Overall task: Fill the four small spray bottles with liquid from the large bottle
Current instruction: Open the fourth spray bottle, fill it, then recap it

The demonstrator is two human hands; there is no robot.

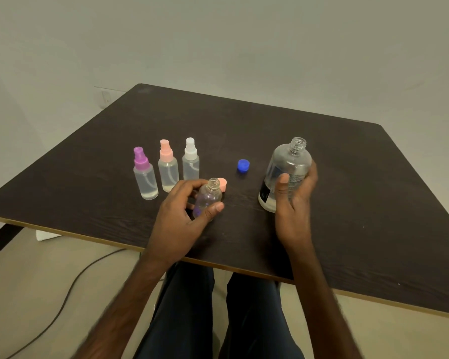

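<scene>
**Clerk:** Item 1, left hand (182, 218)?
**Keeper:** Fingers curled, thumb in front and the others behind, gripping the small open bottle (209, 196) round its body. The bottle is tilted, its neck bare with the threads showing. Whether its base touches the table (347, 177) cannot be told.
**Clerk:** Item 2, right hand (296, 200)?
**Keeper:** Thumb across the near face, fingers wrapped round the far side of the large bottle (288, 167). Uncapped, leaning slightly, mostly clear (dark label low on its near-left side).
**Clerk:** Loose pieces?
**Keeper:** Pink cap (222, 183), just beyond the left fingertips, right behind the small bottle's neck. Blue cap (243, 166), on the table between the two hands, beyond both sets of fingers and touching neither.
**Clerk:** Standing stock?
**Keeper:** Three, upright, tops on, in a row just beyond and left of the left fingers. The purple-topped spray bottle (144, 174) is farthest from them, the pink-topped spray bottle (167, 168) is in the middle, and the white-topped spray bottle (191, 161) is nearest, just beyond the knuckles. Fill levels not legible.
**Clerk:** Anything else?
**Keeper:** Cable (70, 288) on the floor, well below and left of the left forearm.
</scene>
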